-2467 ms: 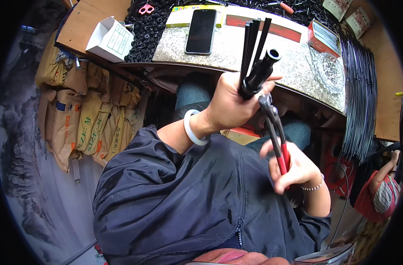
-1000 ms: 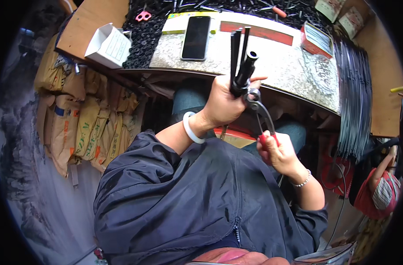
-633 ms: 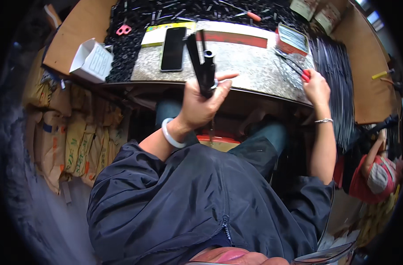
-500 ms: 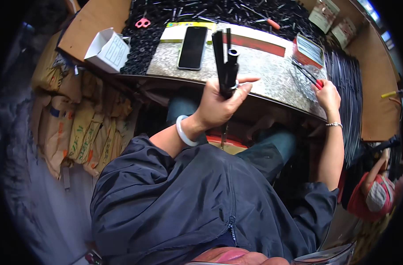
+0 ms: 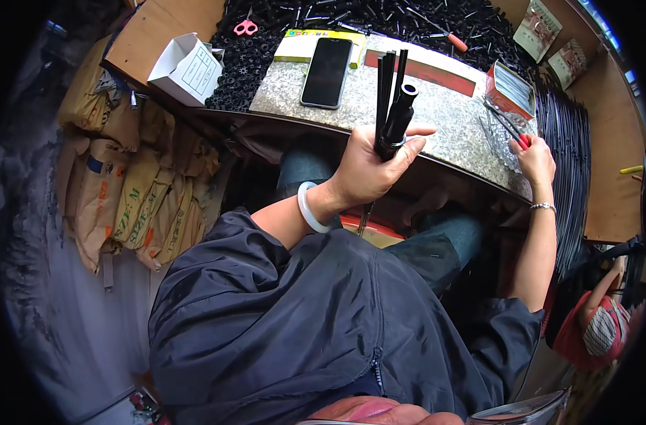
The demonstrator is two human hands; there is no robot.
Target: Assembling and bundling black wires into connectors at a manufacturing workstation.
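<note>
Now away from the black tube in the curled fingers of the left hand, red-handled pliers, clutched in the right hand's closed fingers, reach over a clear dish just beyond them, leaving the tube free of the tool.

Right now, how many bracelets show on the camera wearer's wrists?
2: a white bangle on the wrist of the left hand, holding a black tube, and a silvery bracelet on that of the right hand, holding red-handled pliers. Sleeves could hide more.
</note>
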